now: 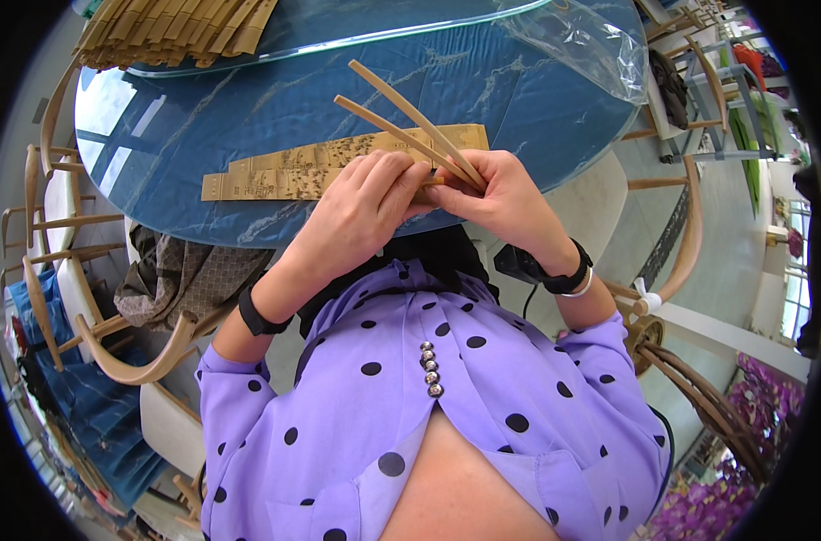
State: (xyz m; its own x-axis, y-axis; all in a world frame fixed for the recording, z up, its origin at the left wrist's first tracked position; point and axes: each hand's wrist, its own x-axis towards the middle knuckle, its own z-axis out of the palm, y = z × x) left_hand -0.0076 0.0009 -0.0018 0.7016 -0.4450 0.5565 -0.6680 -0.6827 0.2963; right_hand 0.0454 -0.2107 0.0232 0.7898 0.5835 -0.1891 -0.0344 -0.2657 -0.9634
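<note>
My right hand [499, 197] is closed round a pair of pale wooden chopsticks [401, 129], which slant up and left, their upper ends apart. My left hand [363, 197] is closed beside it, its fingertips meeting the right ones. Below the left hand runs a tan printed paper chopstick sleeve [266, 186]; its end shows between my fingers, beside the chopsticks' lower ends. Behind it, a second paper sleeve [464, 137] lies flat on the blue marbled table [194, 122]. The hands partly cover both sleeves.
A pile of tan paper sleeves [176, 32] lies at the far left, by the curved glass edge [365, 41]. A clear plastic bag [586, 54] is at the far right. Wooden chairs [690, 225] stand round the table; a patterned cloth [185, 279] hangs at left.
</note>
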